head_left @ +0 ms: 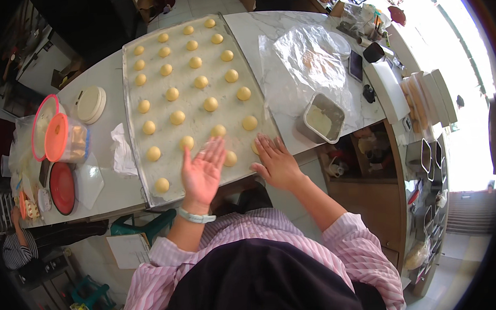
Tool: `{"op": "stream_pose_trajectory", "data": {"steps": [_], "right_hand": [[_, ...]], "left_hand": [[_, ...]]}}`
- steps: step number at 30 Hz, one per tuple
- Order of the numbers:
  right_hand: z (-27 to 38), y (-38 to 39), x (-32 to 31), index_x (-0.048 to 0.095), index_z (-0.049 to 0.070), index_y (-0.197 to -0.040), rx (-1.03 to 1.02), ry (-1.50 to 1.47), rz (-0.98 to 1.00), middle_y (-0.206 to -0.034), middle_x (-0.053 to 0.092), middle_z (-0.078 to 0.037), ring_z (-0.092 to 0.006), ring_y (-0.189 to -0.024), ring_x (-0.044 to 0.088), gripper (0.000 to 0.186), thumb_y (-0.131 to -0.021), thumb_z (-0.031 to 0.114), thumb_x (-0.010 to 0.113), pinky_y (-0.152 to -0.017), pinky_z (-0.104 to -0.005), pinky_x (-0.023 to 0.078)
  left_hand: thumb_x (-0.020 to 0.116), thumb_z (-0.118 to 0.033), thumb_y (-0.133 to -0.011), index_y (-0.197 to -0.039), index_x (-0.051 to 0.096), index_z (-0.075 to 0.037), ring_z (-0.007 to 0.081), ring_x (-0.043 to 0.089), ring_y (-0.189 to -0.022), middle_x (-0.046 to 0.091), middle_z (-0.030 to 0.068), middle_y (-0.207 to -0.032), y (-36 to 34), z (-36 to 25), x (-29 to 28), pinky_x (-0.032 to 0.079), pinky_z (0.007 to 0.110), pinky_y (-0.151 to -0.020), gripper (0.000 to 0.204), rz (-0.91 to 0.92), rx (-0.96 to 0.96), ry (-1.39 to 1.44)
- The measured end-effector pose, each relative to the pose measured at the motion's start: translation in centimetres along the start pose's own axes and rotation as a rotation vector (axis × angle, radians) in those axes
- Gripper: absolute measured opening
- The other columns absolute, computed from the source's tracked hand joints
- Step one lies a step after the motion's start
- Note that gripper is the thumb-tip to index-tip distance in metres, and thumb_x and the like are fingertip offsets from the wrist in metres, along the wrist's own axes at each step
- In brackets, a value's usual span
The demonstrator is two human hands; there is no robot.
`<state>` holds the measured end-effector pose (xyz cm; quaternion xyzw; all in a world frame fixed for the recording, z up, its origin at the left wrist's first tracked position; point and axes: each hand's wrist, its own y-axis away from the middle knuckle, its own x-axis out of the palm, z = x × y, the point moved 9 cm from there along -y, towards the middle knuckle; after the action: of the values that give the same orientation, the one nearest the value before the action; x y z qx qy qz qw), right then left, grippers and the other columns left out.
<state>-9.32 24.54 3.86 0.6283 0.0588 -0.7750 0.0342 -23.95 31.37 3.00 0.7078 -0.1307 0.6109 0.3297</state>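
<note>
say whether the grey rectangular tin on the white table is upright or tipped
The grey rectangular tin is upright: its mouth faces up, with pale contents in the bottom.

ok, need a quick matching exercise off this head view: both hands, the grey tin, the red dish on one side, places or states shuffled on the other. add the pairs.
Column 1
1. left hand
2. right hand
3. grey tin
4. red dish

Column 2
A. on the table, right of the tray
B. palm down, partly covering a yellow ball
C. on the table, left of the tray
D. palm up, fingers extended

Pairs: 1-D, 2-B, 3-A, 4-C
</note>
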Motion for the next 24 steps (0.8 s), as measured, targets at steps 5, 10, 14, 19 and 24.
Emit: {"op": "stream_pose_trajectory", "data": {"steps": [5,10,14,19,24], "right_hand": [[0.8,-0.1,-0.5,0.033,-0.005,-0.134,-0.019,0.063,0.035,-0.141,0.034,-0.019,-0.0287,-0.132,0.032,0.064,-0.094,0.045,0.034,-0.11,-0.0468,0.018],[0.0,0.0,-1.2,0.034,-0.002,-0.135,0.047,-0.06,-0.008,-0.141,0.036,-0.018,-0.0278,-0.131,0.034,0.059,-0.093,0.039,0.039,-0.11,-0.0458,0.019],[-2.8,0.2,-7.1,0.045,0.006,-0.129,0.241,-0.386,-0.278,-0.128,0.05,-0.019,-0.0327,-0.112,0.053,0.042,-0.089,0.017,0.05,-0.096,-0.0418,0.041],[-13.7,-0.4,-12.5,0.066,0.0,-0.091,0.518,-0.257,-0.335,-0.09,0.064,-0.021,-0.036,-0.077,0.063,0.018,-0.076,0.002,0.054,-0.072,-0.0411,0.05],[-16.8,-1.0,-7.1,0.068,-0.001,-0.081,0.522,-0.18,0.037,-0.083,0.063,-0.023,-0.039,-0.079,0.061,0.017,-0.068,0.002,0.057,-0.073,-0.0393,0.049]], "left_hand": [[0.038,-0.034,-0.096,-0.135,0.025,0.009,0.0303,0.031,-0.132,0.032,0.0221,-0.141,1.9,-3.5,-0.5,0.027,0.041,-0.111,0.059,-0.033,0.09,-0.101],[0.039,-0.03,-0.096,-0.133,0.03,0.008,0.0291,0.036,-0.13,0.037,0.0203,-0.138,2.5,-2.8,-2.2,0.03,0.04,-0.11,0.053,-0.097,0.059,-0.124],[0.04,-0.028,-0.096,-0.131,0.034,0.007,0.0288,0.039,-0.128,0.041,0.0198,-0.135,3.1,-2.5,-3.2,0.032,0.04,-0.108,0.05,-0.14,0.051,-0.147],[0.04,-0.026,-0.096,-0.127,0.038,0.006,0.0288,0.042,-0.125,0.046,0.0193,-0.131,2.9,-1.8,-3.7,0.035,0.041,-0.107,0.045,-0.152,0.018,-0.152],[0.039,-0.025,-0.096,-0.124,0.042,0.006,0.0293,0.045,-0.122,0.048,0.0191,-0.128,2.0,0.7,-3.0,0.036,0.041,-0.106,0.042,-0.161,-0.07,-0.191]]}}
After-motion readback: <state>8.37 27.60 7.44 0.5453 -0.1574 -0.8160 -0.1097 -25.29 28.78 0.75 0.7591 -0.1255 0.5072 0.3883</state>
